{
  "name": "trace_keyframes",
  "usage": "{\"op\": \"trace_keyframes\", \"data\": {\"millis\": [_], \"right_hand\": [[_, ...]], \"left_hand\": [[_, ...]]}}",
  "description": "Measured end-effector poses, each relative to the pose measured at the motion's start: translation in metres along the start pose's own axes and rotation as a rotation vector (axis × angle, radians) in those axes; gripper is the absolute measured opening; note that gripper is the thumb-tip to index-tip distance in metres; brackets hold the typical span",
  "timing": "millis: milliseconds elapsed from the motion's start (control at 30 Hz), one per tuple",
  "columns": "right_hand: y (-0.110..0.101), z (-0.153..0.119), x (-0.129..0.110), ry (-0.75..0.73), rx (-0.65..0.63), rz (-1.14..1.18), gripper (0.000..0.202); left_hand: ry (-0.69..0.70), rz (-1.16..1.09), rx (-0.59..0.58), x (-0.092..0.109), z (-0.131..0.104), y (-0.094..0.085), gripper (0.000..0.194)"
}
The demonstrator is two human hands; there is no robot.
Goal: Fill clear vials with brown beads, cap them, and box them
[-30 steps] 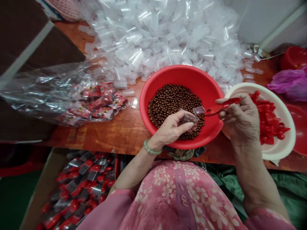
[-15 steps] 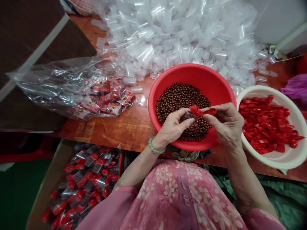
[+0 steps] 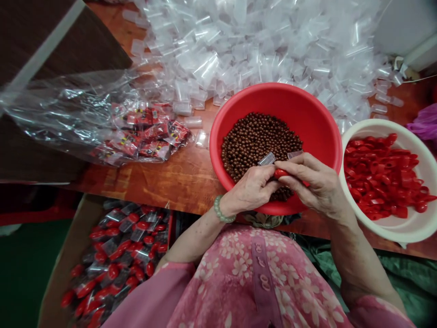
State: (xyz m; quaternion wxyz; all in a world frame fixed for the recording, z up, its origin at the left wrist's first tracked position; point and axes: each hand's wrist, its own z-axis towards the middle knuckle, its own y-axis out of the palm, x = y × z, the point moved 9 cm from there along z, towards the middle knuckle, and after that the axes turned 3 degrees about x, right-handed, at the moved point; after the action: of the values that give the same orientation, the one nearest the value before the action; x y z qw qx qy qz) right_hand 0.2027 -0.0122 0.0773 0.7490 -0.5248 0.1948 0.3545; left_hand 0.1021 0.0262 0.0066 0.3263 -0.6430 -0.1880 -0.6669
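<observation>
My left hand (image 3: 254, 187) and my right hand (image 3: 316, 182) meet over the near right part of a red bowl (image 3: 317, 109) of small brown balls (image 3: 254, 139). Their fingers close on a red-capped clear cup; its glossy red cap (image 3: 280, 173) shows between the fingertips, while its clear part is hidden by my hands. Just beyond my left fingers a clear plastic cup (image 3: 266, 158) shows over the balls. Another clear piece (image 3: 294, 155) appears beside my right fingers. A green bead bracelet (image 3: 221, 210) circles my left wrist.
A large heap of clear cups (image 3: 246, 50) covers the back of the table. Right of the bowl stands a white basin (image 3: 389, 228) of red caps (image 3: 378, 175). Red packets (image 3: 146, 132) in a clear bag lie left. Below is a box (image 3: 61, 273) of red-capped cups (image 3: 119, 255).
Both hands have moved slightly down and closer together over the bowl. The long red cap and the cup's clear side, visible before, are now mostly covered by fingers.
</observation>
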Motion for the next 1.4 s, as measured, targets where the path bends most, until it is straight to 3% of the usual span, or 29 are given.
{"op": "trace_keyframes", "data": {"millis": [100,233,333,600,733,867,967,1133,1400], "right_hand": [[-0.003,-0.002,0.013,0.108,0.091,0.062,0.023],[-0.007,-0.011,0.038,0.294,0.341,0.227,0.024],[0.0,-0.013,0.037,0.287,0.403,0.244,0.022],[0.006,-0.009,0.014,0.098,0.383,0.06,0.021],[0.007,-0.008,0.007,0.002,0.283,-0.092,0.025],[0.022,-0.01,-0.006,-0.182,0.073,-0.252,0.062],[0.035,-0.012,-0.007,-0.193,-0.014,-0.392,0.082],[0.05,-0.01,-0.009,-0.218,0.006,-0.555,0.082],[0.063,-0.005,-0.009,-0.31,0.018,-0.715,0.074]], "left_hand": [[-0.016,-0.119,0.025,-0.002,0.001,-0.002,0.019],[-0.065,-0.355,0.076,-0.006,0.0,-0.006,0.023],[-0.1,-0.367,0.084,-0.009,0.0,-0.007,0.021],[-0.061,-0.294,0.107,-0.004,0.001,-0.013,0.019],[-0.029,-0.243,0.115,-0.003,0.0,-0.013,0.017],[-0.127,-0.325,0.084,-0.01,-0.001,-0.01,0.019],[-0.22,-0.46,0.057,-0.017,-0.002,-0.005,0.022],[-0.198,-0.561,0.097,-0.019,0.001,-0.008,0.033],[-0.22,-0.49,0.149,-0.026,0.001,-0.013,0.039]]}}
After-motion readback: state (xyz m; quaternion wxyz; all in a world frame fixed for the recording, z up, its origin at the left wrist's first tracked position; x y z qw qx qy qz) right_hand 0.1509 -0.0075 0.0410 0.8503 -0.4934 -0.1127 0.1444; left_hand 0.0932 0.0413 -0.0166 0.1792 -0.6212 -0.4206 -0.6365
